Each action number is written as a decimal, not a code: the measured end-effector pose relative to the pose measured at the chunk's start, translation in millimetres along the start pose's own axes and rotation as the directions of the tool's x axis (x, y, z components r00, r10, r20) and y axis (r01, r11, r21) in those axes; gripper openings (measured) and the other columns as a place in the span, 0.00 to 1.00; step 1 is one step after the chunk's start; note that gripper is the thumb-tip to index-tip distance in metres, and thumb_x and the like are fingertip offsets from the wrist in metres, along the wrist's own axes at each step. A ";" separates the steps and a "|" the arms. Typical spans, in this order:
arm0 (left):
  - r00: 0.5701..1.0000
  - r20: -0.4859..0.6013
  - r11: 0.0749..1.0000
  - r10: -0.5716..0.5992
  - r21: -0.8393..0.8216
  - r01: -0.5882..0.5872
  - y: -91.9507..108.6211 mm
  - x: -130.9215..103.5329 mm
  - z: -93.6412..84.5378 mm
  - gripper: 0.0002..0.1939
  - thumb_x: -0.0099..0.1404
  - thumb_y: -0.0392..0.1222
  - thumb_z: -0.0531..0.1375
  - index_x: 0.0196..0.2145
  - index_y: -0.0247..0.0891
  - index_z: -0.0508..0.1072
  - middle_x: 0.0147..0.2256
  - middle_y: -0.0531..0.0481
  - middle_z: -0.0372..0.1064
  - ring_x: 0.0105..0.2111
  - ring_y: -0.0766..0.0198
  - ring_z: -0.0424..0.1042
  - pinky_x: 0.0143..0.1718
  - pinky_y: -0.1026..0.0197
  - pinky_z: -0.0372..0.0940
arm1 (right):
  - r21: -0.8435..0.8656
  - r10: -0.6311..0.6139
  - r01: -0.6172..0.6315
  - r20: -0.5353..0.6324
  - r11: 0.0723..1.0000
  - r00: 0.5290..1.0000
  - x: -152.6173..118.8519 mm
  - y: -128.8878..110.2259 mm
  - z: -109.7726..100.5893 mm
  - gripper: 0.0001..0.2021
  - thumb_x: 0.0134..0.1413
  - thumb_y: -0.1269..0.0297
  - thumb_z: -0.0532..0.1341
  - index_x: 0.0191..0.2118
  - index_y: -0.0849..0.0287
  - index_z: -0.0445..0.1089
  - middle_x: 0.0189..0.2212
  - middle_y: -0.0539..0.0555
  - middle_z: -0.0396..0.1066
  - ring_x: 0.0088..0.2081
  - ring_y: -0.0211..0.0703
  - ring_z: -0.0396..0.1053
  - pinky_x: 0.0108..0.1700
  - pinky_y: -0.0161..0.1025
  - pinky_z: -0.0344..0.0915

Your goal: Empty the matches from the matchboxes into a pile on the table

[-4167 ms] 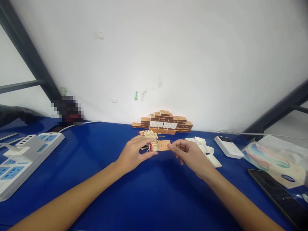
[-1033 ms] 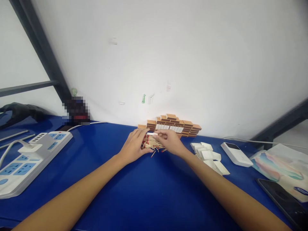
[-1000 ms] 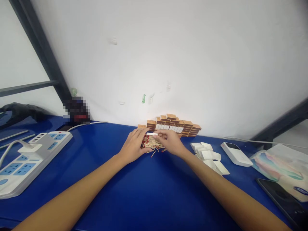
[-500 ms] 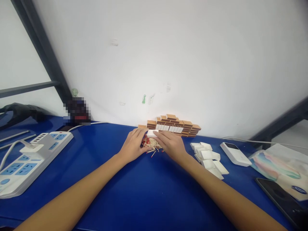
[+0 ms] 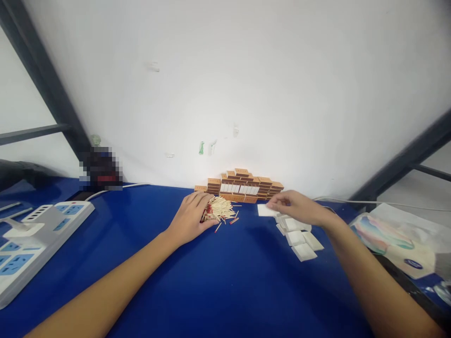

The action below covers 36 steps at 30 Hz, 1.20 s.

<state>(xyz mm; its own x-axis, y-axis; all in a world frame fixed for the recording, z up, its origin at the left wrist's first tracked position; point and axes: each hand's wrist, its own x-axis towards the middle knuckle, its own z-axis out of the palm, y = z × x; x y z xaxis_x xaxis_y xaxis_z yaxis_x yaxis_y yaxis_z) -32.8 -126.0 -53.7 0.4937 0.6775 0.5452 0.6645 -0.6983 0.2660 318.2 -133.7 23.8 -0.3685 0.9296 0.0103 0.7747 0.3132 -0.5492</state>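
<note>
Power strip cut off at left edge

The left forearm is stretched from the near left toward the middle, with its wrist held nearly straight. The left hand is cupped, its back turned up, its fingers curved toward the right and its thumb held apart from them. The right forearm is extended from the near right, and its wrist is bent leftward. The right hand is pointed left, its thumb and fingers drawn into a pinch.
</note>
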 end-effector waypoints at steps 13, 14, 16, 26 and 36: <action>0.999 -0.039 0.998 -0.004 0.065 0.007 -3.1 5.7 -6.5 0.27 0.70 0.56 0.59 0.61 0.42 0.65 0.58 0.42 0.68 0.60 0.49 0.64 0.63 0.44 0.58 | -0.624 -0.224 -0.010 -0.295 0.781 0.929 11.3 34.9 44.2 0.09 0.62 0.66 0.62 0.43 0.57 0.79 0.43 0.61 0.75 0.48 0.56 0.68 0.46 0.47 0.63; 0.999 -0.031 0.997 -0.006 0.075 0.009 -6.0 7.6 -9.7 0.26 0.70 0.56 0.59 0.61 0.42 0.65 0.58 0.41 0.68 0.59 0.48 0.65 0.62 0.44 0.59 | -0.623 -0.233 -0.002 -0.296 0.782 0.926 11.6 33.9 46.1 0.09 0.63 0.66 0.61 0.44 0.56 0.78 0.43 0.61 0.75 0.49 0.56 0.68 0.46 0.46 0.63; 0.999 -0.007 0.995 -0.037 0.095 0.038 -15.2 13.3 -17.2 0.23 0.70 0.56 0.59 0.57 0.42 0.70 0.53 0.42 0.72 0.55 0.47 0.68 0.58 0.43 0.62 | -0.616 -0.241 0.004 -0.303 0.788 0.922 11.3 30.3 48.4 0.09 0.64 0.65 0.60 0.42 0.56 0.78 0.42 0.60 0.75 0.48 0.55 0.68 0.46 0.46 0.63; 0.984 0.069 0.984 -0.166 0.079 0.160 -59.9 58.0 -3.3 0.18 0.66 0.47 0.61 0.51 0.38 0.73 0.50 0.40 0.74 0.52 0.49 0.71 0.56 0.48 0.64 | -0.634 -0.307 0.088 -0.245 0.769 0.920 9.7 20.2 55.3 0.09 0.65 0.66 0.59 0.39 0.60 0.77 0.37 0.60 0.76 0.45 0.54 0.67 0.48 0.47 0.61; 0.889 0.033 0.867 -0.457 -0.204 0.454 -51.7 97.2 29.8 0.21 0.55 0.42 0.71 0.43 0.38 0.70 0.39 0.46 0.75 0.38 0.57 0.76 0.41 0.55 0.70 | -0.623 -0.338 0.129 -0.231 0.772 0.912 8.3 16.9 57.3 0.10 0.68 0.65 0.57 0.40 0.59 0.77 0.36 0.60 0.76 0.44 0.53 0.68 0.48 0.46 0.62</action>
<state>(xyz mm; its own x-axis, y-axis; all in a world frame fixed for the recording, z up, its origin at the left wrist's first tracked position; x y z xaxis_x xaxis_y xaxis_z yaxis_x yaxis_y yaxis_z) -2.4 -17.1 -38.2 0.1535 0.9291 0.3364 0.6859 -0.3452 0.6406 298.8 -131.8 -33.3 -0.4798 0.7870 0.3878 0.8704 0.4825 0.0978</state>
